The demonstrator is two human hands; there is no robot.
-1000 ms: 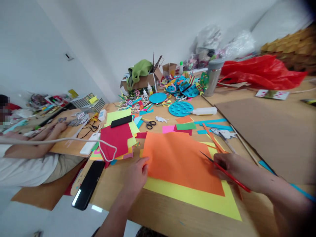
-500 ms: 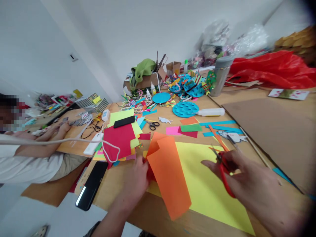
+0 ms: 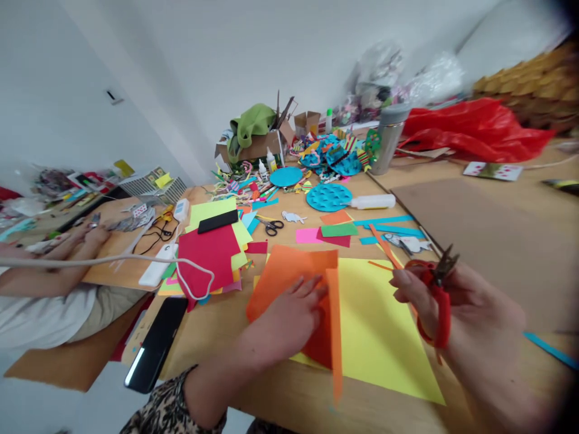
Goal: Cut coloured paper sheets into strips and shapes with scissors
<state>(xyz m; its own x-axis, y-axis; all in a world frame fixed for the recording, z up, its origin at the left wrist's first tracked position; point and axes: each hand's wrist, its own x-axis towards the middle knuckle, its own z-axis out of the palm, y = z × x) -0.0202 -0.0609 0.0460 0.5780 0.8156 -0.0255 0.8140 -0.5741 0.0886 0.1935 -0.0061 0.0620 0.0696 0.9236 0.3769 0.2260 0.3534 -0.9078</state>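
Observation:
My left hand point(image 3: 289, 313) lies with its fingers stretched out over a sheet of orange paper point(image 3: 275, 277). This sheet is bent, with a narrow orange band standing out along its right side. Under it is a larger yellow sheet point(image 3: 375, 325), flat on the table. My right hand point(image 3: 474, 325) holds scissors point(image 3: 441, 301) by their red handles, over the yellow sheet's right side. Their short blades point up and away from the orange paper. Thin orange strips point(image 3: 382, 241) run close to my right thumb.
Red and yellow papers point(image 3: 208, 259), phones point(image 3: 156, 343), black scissors point(image 3: 272, 227) and paper scraps point(image 3: 337, 229) lie around. Blue discs point(image 3: 329, 198), a glue bottle point(image 3: 373, 202) and a steel flask point(image 3: 391, 138) stand farther back. Cardboard point(image 3: 488, 241) covers the right. Another person point(image 3: 58, 307) sits left.
My left hand has moved from the orange paper's left edge onto its face, and the paper now lies lower. My right hand has turned the scissors so their blades point up and right.

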